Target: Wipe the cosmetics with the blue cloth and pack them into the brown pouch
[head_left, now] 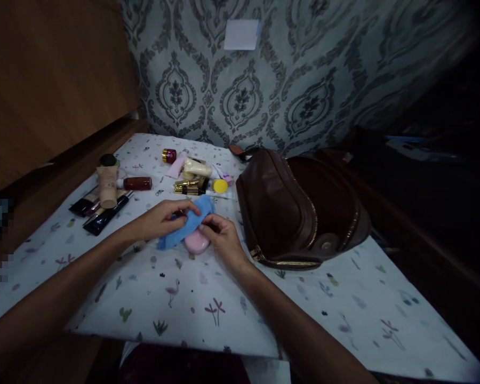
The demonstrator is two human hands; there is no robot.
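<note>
Left hand (164, 217): our fingers pinch the blue cloth (173, 236).
Right hand (226, 242): our thumb and fingers close on the edge of the pink case (197, 244).
Pink case: between our two sets of fingers, partly under the cloth.
Steady cloth work: we should brace the case with our right fingers, pressing lightly.

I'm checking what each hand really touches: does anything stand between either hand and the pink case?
Yes, for the left hand: the blue cloth it pinches lies across the upper side of the pink case. Nothing visible separates the right hand from the case's edge.
</note>
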